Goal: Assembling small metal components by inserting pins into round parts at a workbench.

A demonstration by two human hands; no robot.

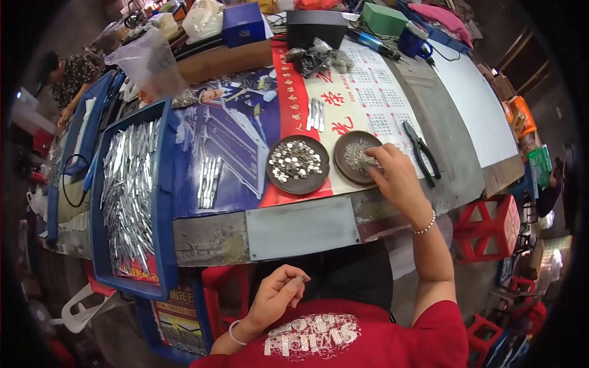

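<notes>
My right hand (397,178) reaches over a round brown dish (338,161) and dips its fingertips into the small silvery metal parts (358,154) there. Its fingers are bent together; what they pinch is hidden. Close to my body, my left hand (281,295) is closed, thumb against fingers, on something too small to make out. A second brown dish (274,184) holds shiny flat metal pieces (297,161). Black-handled pliers (422,152) lie right of the dishes. Several narrow metal strips (210,183) rest on the poster at left, and a few more strips (315,115) lie behind the dishes.
A blue tray (167,202) heaped with long metal strips (130,184) stands at left. A grey plate (302,228) covers the table's front edge. Boxes (316,29), a blue mug (414,42) and a screwdriver-like tool (368,40) line the back. A red stool (491,228) stands at right; another person (72,83) is far left.
</notes>
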